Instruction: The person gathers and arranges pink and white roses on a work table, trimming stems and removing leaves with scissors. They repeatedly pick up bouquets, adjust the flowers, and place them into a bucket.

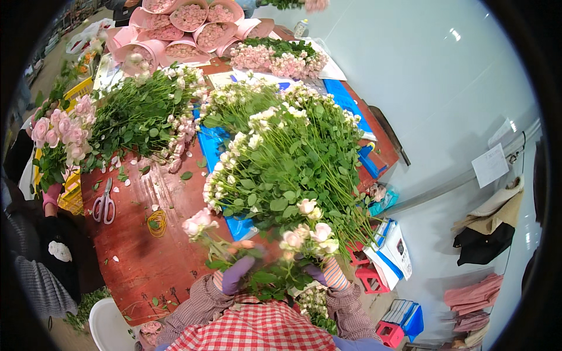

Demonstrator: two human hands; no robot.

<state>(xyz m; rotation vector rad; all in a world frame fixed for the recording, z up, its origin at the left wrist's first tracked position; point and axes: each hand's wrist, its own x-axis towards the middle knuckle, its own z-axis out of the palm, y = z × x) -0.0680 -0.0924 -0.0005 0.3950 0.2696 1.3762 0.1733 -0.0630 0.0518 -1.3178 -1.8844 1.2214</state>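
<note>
My left hand [238, 273], in a purple glove with a striped cuff, closes around leafy stems of a pale pink rose [199, 223]; its fingers are blurred. A small bunch of cream and pale pink roses [321, 232] is in my right hand [318, 273], also gloved, whose fingers are mostly behind blooms and leaves. Both hands are close together in front of my checked apron [259, 327]. Just beyond them, a large heap of white spray roses [303, 158] lies on blue plastic sheeting [239, 226], stems towards the right.
On the red table [145, 259] lie scissors [104, 206], yellow rubber bands [156, 223] and another rose pile [136, 114]. Pink-wrapped bouquets [189, 17] are stacked at the back. At left, a person's pink-gloved hand [52, 195] holds pink roses [66, 127]. Red stools [371, 281] stand at right.
</note>
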